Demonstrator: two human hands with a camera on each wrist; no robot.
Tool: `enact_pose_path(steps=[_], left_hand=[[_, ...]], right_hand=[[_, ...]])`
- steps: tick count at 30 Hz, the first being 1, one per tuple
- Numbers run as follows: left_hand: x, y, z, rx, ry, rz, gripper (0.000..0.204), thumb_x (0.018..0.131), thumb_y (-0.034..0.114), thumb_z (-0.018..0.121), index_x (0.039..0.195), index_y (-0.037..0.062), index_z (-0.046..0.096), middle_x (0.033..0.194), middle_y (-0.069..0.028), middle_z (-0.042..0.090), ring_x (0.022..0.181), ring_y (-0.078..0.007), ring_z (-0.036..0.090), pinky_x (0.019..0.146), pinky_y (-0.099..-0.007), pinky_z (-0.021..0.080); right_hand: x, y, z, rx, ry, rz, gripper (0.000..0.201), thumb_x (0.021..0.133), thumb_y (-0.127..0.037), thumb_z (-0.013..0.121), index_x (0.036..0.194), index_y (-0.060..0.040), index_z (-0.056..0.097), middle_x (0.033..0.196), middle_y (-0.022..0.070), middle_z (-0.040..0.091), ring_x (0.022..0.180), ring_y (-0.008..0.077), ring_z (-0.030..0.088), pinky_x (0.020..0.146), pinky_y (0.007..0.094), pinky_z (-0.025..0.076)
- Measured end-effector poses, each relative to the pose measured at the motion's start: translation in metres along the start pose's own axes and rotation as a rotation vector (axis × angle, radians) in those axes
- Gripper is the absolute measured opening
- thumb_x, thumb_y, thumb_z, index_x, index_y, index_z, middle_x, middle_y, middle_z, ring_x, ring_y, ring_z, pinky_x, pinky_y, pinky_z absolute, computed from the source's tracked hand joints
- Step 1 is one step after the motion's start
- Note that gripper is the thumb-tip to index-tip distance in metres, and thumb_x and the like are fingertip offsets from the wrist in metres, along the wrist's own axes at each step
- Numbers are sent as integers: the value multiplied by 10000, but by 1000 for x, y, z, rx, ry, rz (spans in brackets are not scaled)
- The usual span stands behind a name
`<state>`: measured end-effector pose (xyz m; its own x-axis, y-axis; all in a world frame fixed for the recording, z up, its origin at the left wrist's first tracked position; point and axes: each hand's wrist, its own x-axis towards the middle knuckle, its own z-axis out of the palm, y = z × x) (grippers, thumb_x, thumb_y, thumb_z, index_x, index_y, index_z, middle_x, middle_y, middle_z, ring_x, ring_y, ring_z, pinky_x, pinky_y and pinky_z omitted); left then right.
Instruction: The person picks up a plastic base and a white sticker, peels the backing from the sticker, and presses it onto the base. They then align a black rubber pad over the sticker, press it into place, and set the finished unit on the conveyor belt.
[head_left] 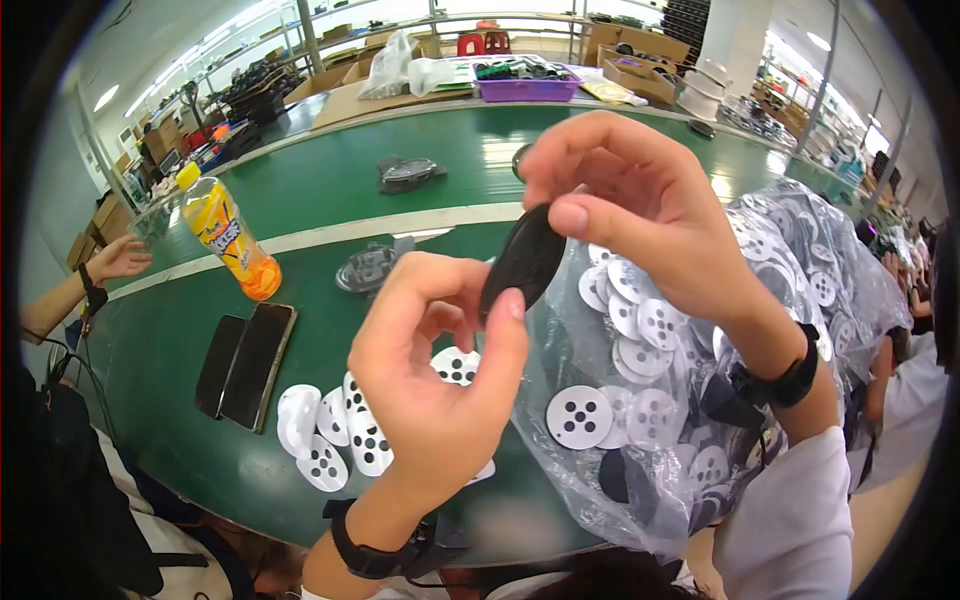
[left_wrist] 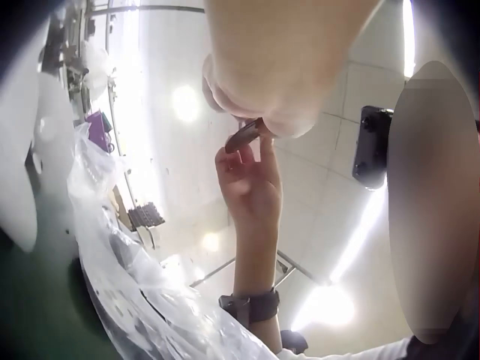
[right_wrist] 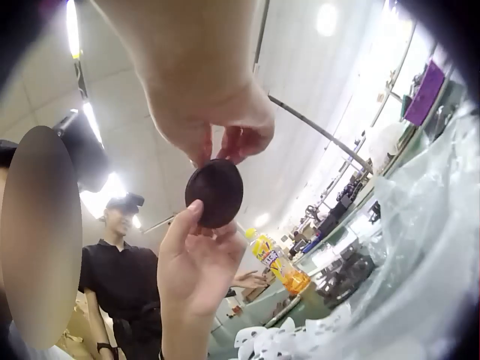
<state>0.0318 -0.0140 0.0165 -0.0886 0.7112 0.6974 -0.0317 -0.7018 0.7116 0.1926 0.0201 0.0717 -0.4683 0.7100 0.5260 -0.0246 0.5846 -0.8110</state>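
Observation:
A round black disc (head_left: 524, 260) is held up above the table, tilted, between both hands. My left hand (head_left: 430, 370) pinches its lower edge between thumb and fingers. At its upper edge my right hand (head_left: 640, 200) grips it with thumb and fingertips. In the right wrist view the flat dark face of the disc (right_wrist: 215, 193) shows, while the left wrist view shows it nearly edge-on. Beneath the left hand lie several white discs with black dots (head_left: 322, 464), partly hidden by it. A clear plastic bag (head_left: 560, 500) full of similar white discs lies below the right hand.
Two phones (head_left: 258, 368) and an orange drink bottle (head_left: 232, 235) are on the left of the green table. Dark plastic-wrapped parts (head_left: 366, 268) lie beyond the left hand. A purple bin (head_left: 528, 88) stands at the back. Another person's hand (head_left: 120, 258) reaches in from the left.

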Motion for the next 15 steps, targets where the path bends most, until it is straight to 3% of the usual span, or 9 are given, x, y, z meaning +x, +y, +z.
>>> enact_pose_path(steps=[2,3,4,7,8,10,11,13,15], left_hand=[[-1,5,0,-16,132,-20,136,728,-34,608,831,-4,523,771,-11,512,656,-57,458,573,-181,361],[5,2,-3,-27,243,103,164,737,-46,599,878,-16,521,792,-19,525,682,-56,473,587,-182,372],[7,5,-8,-88,376,36,171,768,-13,579,928,-19,520,820,-29,547,697,-59,489,583,-180,371],[20,5,-26,-174,447,48,145,803,73,534,928,-1,536,831,-44,565,722,-77,502,565,-187,357],[22,3,-28,-163,447,49,145,803,73,534,928,-1,536,831,-44,565,722,-77,502,565,-187,357],[25,0,-33,-208,540,20,144,794,74,522,918,0,532,832,-54,569,736,-89,508,585,-201,363],[26,-3,-36,-229,531,24,137,793,82,509,902,2,526,847,-67,573,761,-110,526,643,-227,394],[27,-5,-35,-251,536,-1,128,794,80,507,894,2,524,855,-71,574,782,-120,533,675,-244,408],[27,-8,-37,-301,526,-54,115,793,75,503,878,0,525,875,-83,574,825,-146,549,757,-292,434]], right_hand=[[-5,2,-3,-8,122,-43,227,811,-166,607,965,-8,553,819,19,582,750,72,532,678,209,411],[-3,9,-10,-20,159,52,266,802,-204,618,970,-10,550,815,22,580,741,75,530,666,212,411],[0,18,-16,-30,196,146,306,792,-242,630,975,-11,546,810,26,578,732,79,527,655,215,410],[20,53,-25,-536,-98,200,305,737,-114,634,1022,-51,547,880,46,596,800,132,559,744,284,444],[26,65,-21,-525,-100,197,305,737,-114,634,1022,-51,547,880,46,596,800,132,559,744,284,444],[42,96,-5,-783,-317,22,348,672,-70,650,1006,-79,556,940,57,591,856,182,565,751,311,445],[48,112,6,-774,-319,12,348,672,-70,650,1006,-79,556,940,57,591,856,182,565,751,311,445],[63,137,29,-1006,-342,-304,365,635,-37,645,988,-90,564,1010,73,569,937,216,546,755,326,438],[75,154,46,-1087,-413,-340,364,634,-26,634,984,-99,565,1032,69,555,970,212,532,756,330,435]])
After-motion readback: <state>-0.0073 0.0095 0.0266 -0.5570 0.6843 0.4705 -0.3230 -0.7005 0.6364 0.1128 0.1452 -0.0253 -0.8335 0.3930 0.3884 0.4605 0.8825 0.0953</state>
